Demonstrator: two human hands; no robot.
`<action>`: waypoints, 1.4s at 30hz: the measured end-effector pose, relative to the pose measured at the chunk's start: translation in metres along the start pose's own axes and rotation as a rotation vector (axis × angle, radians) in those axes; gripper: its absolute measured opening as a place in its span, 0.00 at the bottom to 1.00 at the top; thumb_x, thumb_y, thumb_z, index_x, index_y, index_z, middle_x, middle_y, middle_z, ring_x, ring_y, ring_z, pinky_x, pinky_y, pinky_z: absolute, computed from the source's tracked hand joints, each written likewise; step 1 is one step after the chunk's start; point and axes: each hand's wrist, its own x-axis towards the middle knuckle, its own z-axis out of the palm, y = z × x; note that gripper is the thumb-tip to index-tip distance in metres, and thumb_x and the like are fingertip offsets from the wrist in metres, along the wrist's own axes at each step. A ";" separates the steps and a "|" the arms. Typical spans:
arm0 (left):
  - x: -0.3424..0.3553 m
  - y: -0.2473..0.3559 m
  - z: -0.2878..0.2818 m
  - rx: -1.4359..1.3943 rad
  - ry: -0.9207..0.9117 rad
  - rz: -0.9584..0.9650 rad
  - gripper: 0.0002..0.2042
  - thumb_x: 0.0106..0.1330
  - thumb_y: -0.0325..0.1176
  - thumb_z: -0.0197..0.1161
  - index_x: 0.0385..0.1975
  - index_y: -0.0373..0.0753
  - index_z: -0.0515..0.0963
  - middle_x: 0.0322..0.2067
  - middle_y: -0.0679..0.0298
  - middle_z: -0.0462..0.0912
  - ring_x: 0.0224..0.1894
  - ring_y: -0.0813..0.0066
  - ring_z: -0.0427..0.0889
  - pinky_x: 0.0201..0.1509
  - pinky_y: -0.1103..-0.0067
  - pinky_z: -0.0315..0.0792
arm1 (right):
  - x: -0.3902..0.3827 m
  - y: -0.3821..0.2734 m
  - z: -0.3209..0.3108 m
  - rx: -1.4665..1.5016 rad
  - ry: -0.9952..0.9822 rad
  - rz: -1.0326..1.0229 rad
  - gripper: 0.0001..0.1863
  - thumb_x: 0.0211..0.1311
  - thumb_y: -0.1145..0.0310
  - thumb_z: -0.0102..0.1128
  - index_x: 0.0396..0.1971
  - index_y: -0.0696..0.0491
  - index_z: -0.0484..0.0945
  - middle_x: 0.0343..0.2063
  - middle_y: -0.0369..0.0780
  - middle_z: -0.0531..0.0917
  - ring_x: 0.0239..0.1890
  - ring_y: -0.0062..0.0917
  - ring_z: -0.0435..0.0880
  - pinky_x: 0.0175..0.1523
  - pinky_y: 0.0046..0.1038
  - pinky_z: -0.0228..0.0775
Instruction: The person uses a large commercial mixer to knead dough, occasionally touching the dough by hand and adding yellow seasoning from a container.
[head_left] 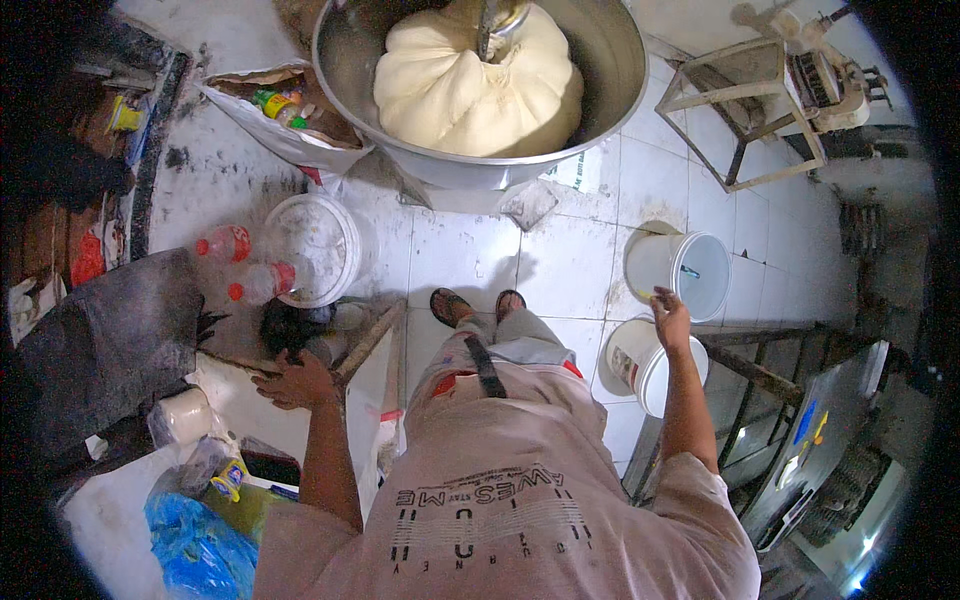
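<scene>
Stands in 2 dark open sandals (450, 307) on white square floor tiles (560, 335). Wears a dusty pink-brown T-shirt (480, 455) with dark print. Has the left hand (292, 382) out to the side, fingers spread wide, at the edge of a flat white top (238, 395). Cannot tell if touching it or just above. Has the right hand (670, 315) raised, fingers drawn in narrow, with a small thin yellow stick (645, 295) pinched at the tips. Cannot tell what kind of stick. Has that hand just in front of a round white plastic bucket (712, 285) and near a 2nd white plastic bucket (640, 372) with a label, closer to the body. Faces a big round silver metal bowl (622, 75), with a huge puffy lump of cream dough (480, 95) inside. Has an open paper sack (285, 140) with bottles inside, left of the bowl. Has a round white plastic tub (315, 240) below the sack, beside 2 clear plastic bottles with red caps (260, 283). Has a bright blue plastic bag (200, 545) low on the left.
</scene>
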 end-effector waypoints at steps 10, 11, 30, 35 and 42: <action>0.024 -0.029 0.044 0.034 0.181 -0.027 0.25 0.47 0.53 0.58 0.43 0.45 0.74 0.52 0.49 0.58 0.53 0.50 0.60 0.48 0.54 0.61 | -0.096 0.085 -0.046 0.083 -0.314 0.430 0.18 0.55 0.63 0.54 0.41 0.59 0.73 0.24 0.45 0.81 0.28 0.24 0.80 0.37 0.25 0.69; 0.041 -0.049 0.068 0.022 0.285 -0.064 0.26 0.47 0.55 0.58 0.42 0.44 0.74 0.51 0.50 0.60 0.51 0.52 0.62 0.47 0.55 0.62 | -0.110 0.104 -0.049 0.075 -0.337 0.494 0.18 0.55 0.62 0.54 0.41 0.59 0.74 0.24 0.45 0.81 0.28 0.24 0.80 0.37 0.25 0.69; 0.023 -0.002 0.024 0.254 -0.059 -0.119 0.22 0.50 0.56 0.54 0.42 0.54 0.75 0.53 0.51 0.59 0.54 0.55 0.60 0.51 0.58 0.60 | -0.216 0.153 -0.021 0.239 -0.289 0.713 0.17 0.55 0.64 0.53 0.41 0.60 0.73 0.26 0.45 0.80 0.31 0.28 0.79 0.39 0.27 0.69; 0.032 -0.017 0.032 0.242 -0.053 -0.052 0.20 0.51 0.54 0.53 0.41 0.52 0.75 0.52 0.50 0.59 0.53 0.54 0.61 0.48 0.59 0.62 | -0.213 0.146 -0.013 0.262 -0.302 0.722 0.18 0.56 0.64 0.52 0.42 0.60 0.73 0.26 0.44 0.79 0.30 0.25 0.78 0.36 0.25 0.68; 0.044 -0.041 0.052 0.163 -0.143 -0.074 0.23 0.53 0.54 0.52 0.42 0.45 0.74 0.51 0.47 0.62 0.53 0.51 0.62 0.47 0.59 0.65 | -0.213 0.119 -0.005 0.333 -0.253 0.772 0.20 0.57 0.60 0.51 0.44 0.59 0.72 0.27 0.40 0.79 0.28 0.20 0.75 0.29 0.22 0.65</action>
